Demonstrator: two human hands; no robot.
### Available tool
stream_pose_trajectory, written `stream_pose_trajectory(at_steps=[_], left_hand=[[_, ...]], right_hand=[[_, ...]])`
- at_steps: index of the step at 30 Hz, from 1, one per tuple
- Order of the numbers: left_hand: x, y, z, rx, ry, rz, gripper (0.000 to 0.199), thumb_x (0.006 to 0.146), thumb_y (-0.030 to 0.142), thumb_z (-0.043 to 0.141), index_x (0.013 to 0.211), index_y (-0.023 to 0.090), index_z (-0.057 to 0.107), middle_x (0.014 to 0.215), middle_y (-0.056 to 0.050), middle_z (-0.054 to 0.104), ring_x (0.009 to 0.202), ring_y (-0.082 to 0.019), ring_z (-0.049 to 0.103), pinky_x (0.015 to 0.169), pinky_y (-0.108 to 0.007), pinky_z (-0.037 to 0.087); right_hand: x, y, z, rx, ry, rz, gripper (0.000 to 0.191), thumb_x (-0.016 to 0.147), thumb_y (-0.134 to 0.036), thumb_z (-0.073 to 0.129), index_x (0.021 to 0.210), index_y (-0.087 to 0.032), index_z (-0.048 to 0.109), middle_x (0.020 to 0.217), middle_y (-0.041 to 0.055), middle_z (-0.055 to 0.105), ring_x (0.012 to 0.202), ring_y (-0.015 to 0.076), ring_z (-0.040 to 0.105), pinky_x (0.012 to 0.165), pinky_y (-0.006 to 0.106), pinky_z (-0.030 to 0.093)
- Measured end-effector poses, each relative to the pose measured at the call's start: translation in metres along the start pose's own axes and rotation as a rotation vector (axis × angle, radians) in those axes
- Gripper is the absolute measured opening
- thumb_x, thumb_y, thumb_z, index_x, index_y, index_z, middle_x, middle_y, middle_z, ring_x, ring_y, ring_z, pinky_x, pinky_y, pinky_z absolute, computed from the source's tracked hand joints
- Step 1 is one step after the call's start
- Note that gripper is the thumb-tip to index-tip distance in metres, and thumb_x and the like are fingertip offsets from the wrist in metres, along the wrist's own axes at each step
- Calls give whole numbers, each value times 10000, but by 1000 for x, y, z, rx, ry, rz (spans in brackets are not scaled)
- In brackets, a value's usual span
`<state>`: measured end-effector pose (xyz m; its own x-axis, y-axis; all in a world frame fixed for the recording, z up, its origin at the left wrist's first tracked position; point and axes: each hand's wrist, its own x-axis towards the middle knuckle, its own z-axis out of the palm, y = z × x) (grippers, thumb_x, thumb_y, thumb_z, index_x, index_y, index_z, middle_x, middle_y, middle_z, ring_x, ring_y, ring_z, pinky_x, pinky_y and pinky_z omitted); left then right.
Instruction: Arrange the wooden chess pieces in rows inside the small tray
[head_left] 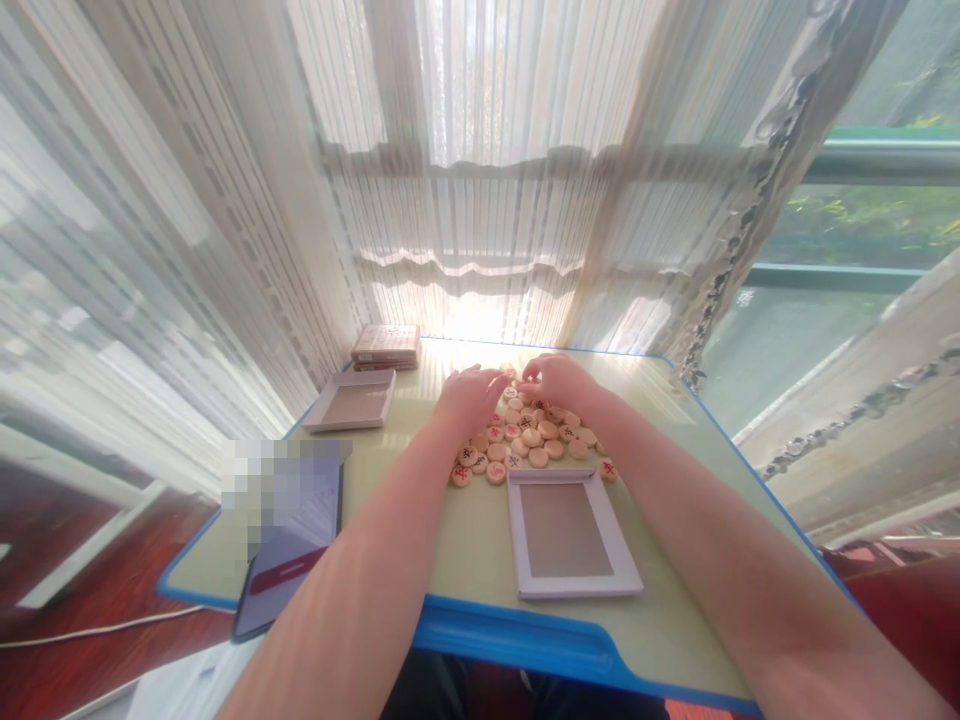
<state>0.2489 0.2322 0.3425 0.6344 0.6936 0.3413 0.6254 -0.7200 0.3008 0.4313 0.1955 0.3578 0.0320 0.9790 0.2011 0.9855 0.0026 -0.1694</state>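
Observation:
Round wooden pieces (531, 437), some marked with red or black characters, lie in a loose pile on the pale table (465, 545). At the pile's far left side is my left hand (472, 392), palm down, fingers spread a little and reaching toward the pieces. My right hand (555, 380) is at the far right side of the pile, its fingers curled and the fingertips close together near some pieces. Whatever those fingertips hold, if anything, is too small to tell. An open, shallow white box part (622, 550) with a grey-brown inside sits just in front of the pile.
Another shallow white box part (317, 412) lies at the left, with stacked flat boxes (386, 343) behind it. A tablet (289, 545) rests at the left edge, beside my left forearm. The table has a blue rim; sheer curtains (480, 200) hang behind it.

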Motion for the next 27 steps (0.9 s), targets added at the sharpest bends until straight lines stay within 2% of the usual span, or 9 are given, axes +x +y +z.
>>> stream_pose_trajectory(at_steps=[6, 10, 13, 17, 19, 22, 25, 27], left_hand=[[0, -1, 4, -15, -7, 16, 462, 960, 427, 234, 1113, 241, 629, 1160, -36, 652, 1263, -246, 446, 1032, -429, 367], [-1, 2, -2, -14, 22, -2, 475, 963, 420, 220, 1126, 235, 626, 1172, -51, 646, 1274, -251, 432, 1043, -452, 351], [-2, 3, -4, 7, 29, 8, 474, 962, 416, 228, 1130, 224, 628, 1166, -66, 647, 1263, -256, 442, 1047, -458, 345], [-2, 1, -2, 52, 30, 7, 468, 957, 426, 246, 1072, 218, 649, 1122, -73, 664, 1238, -253, 466, 1042, -449, 353], [-3, 0, -1, 66, 19, 2, 481, 956, 433, 237, 1019, 213, 659, 1092, -71, 674, 1231, -254, 472, 1039, -449, 355], [-3, -1, -1, 65, -18, -13, 496, 961, 421, 212, 988, 205, 657, 1081, -67, 677, 1246, -267, 457, 1031, -461, 358], [-3, -1, -2, 63, -59, -35, 509, 964, 396, 184, 971, 201, 654, 1073, -72, 675, 1273, -284, 426, 1019, -467, 367], [-4, 0, -3, 65, -74, -41, 515, 965, 385, 169, 965, 200, 650, 1078, -77, 671, 1285, -290, 411, 1015, -473, 368]], right_hand=[[3, 12, 7, 68, 33, 42, 190, 739, -362, 597, 819, -214, 686, 880, 32, 694, 925, 211, 561, 794, 292, 414], [5, 20, 8, 90, 6, 81, 233, 791, -372, 539, 806, -198, 693, 838, 43, 701, 832, 182, 588, 727, 263, 412], [7, 27, 8, 42, -30, 150, 277, 828, -367, 484, 810, -184, 692, 832, 60, 701, 799, 181, 593, 684, 258, 407], [7, 32, 6, -44, -46, 202, 264, 819, -308, 477, 751, -169, 691, 810, 85, 698, 843, 211, 597, 740, 281, 412], [6, 31, 5, -41, -35, 203, 233, 800, -279, 497, 762, -162, 694, 810, 88, 699, 845, 215, 602, 758, 286, 416], [6, 24, 2, -2, 5, 180, 237, 805, -235, 484, 890, -178, 697, 915, 68, 703, 866, 185, 605, 763, 264, 425], [6, 13, 1, 85, 35, 79, 258, 805, -223, 497, 970, -208, 695, 982, 38, 697, 902, 165, 599, 790, 253, 428], [6, 7, 1, 129, 17, 26, 229, 795, -261, 532, 931, -211, 710, 958, 32, 702, 874, 166, 602, 784, 262, 435]])
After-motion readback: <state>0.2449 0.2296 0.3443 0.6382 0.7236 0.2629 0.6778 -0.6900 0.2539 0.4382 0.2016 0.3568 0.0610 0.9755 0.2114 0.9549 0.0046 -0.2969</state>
